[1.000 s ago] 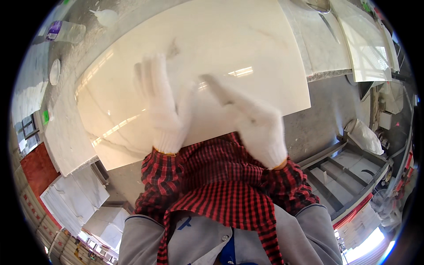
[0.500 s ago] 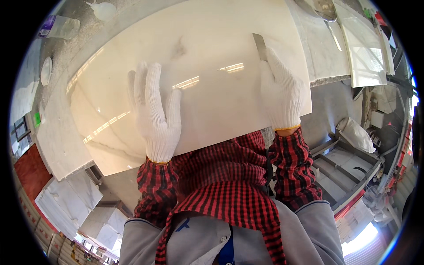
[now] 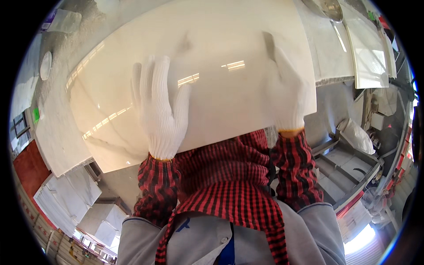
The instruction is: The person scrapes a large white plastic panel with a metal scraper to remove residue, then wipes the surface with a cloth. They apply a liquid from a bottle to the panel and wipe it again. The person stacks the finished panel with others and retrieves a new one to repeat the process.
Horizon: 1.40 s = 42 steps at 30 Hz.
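A large, glossy cream stone slab (image 3: 221, 101) with faint grey veining lies before me, reflecting strips of light. My left hand (image 3: 163, 108), in a white knitted glove, rests on its left part with fingers stretched out and thumb apart. On the slab's right side is my right hand (image 3: 286, 90), gloved alike and slightly smeared by motion. It grips a flat metal scraper blade (image 3: 268, 43) that points away from me; any handle is hidden in the glove. A dark grey mark (image 3: 185, 42) shows on the slab between and beyond both hands.
A metal bowl (image 3: 329, 9) stands at the far right, near a pale panel (image 3: 370, 55). At the far left are a clear plastic bottle (image 3: 66, 22) and a white oval dish (image 3: 46, 65). A metal frame (image 3: 346, 172) stands low on the right.
My left hand has slid a little to the right across the slab, still flat. The right hand has shifted slightly right with the scraper blade, which is now blurred.
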Each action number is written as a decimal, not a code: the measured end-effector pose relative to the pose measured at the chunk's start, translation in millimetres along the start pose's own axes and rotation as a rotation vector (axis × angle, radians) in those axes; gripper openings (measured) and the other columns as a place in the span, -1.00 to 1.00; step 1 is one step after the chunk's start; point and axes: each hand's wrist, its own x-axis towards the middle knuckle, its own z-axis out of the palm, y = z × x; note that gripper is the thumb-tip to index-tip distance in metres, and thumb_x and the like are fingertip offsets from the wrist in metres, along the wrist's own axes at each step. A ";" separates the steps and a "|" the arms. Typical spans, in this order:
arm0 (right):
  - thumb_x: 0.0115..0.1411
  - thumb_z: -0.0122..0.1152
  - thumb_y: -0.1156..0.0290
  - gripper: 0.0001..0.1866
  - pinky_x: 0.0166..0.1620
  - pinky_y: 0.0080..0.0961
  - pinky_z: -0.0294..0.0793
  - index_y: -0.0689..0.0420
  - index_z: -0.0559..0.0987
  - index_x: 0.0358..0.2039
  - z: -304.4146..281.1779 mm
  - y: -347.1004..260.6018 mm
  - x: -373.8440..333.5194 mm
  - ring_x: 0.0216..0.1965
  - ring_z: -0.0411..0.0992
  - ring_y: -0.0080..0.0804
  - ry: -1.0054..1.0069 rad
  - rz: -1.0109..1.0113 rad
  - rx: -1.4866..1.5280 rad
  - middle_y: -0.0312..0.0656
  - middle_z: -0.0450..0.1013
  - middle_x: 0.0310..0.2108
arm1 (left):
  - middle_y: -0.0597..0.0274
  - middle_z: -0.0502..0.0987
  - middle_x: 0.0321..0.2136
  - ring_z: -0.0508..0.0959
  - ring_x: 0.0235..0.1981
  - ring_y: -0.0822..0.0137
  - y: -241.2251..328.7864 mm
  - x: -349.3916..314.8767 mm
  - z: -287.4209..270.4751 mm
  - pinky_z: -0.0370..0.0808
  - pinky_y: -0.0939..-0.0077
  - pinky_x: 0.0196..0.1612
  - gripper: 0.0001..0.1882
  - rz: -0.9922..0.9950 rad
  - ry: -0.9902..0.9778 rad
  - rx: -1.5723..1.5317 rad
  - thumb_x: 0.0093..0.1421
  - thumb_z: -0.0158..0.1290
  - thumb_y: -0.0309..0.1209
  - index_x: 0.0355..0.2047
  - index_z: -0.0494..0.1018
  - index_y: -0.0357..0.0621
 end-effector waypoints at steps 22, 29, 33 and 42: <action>0.14 0.32 0.44 -0.61 -0.42 -0.49 0.49 0.09 0.62 0.02 -36.0 60.0 -160.5 -0.56 0.52 -0.35 -0.235 -0.138 0.417 -0.10 0.53 -0.53 | -0.10 0.48 0.08 0.45 0.07 -0.10 43.0 -24.0 -7.8 0.39 0.04 0.11 -0.47 0.156 0.090 0.206 0.21 0.10 -0.44 0.22 0.38 -0.11; 0.13 0.35 0.35 -0.62 -0.38 -0.39 0.53 -0.01 0.64 0.00 -41.4 73.9 -158.8 -0.45 0.57 -0.19 -0.255 -0.149 0.332 -0.08 0.58 -0.43 | -0.03 0.41 0.16 0.35 0.23 -0.04 83.8 -10.3 13.3 0.15 -0.02 0.35 -0.50 0.426 -0.199 -0.014 0.24 0.08 -0.30 0.17 0.40 -0.17; 0.12 0.34 0.39 -0.62 -0.38 -0.38 0.51 0.02 0.64 -0.01 -48.6 80.5 -159.2 -0.48 0.54 -0.17 -0.234 -0.096 0.275 -0.04 0.54 -0.48 | -0.04 0.36 0.21 0.32 0.26 -0.03 120.6 20.8 63.7 0.10 -0.08 0.37 -0.43 0.654 -0.359 -0.084 0.28 0.05 -0.19 0.24 0.32 -0.18; 0.15 0.22 0.57 -0.62 -0.41 -0.55 0.42 0.17 0.61 0.02 -61.9 79.3 -163.1 -0.58 0.40 -0.48 -0.210 0.061 0.374 -0.10 0.46 -0.55 | -0.08 0.42 0.16 0.38 0.20 -0.04 76.1 8.3 54.1 0.12 -0.08 0.35 -0.46 0.463 -0.211 -0.058 0.28 0.06 -0.22 0.21 0.35 -0.19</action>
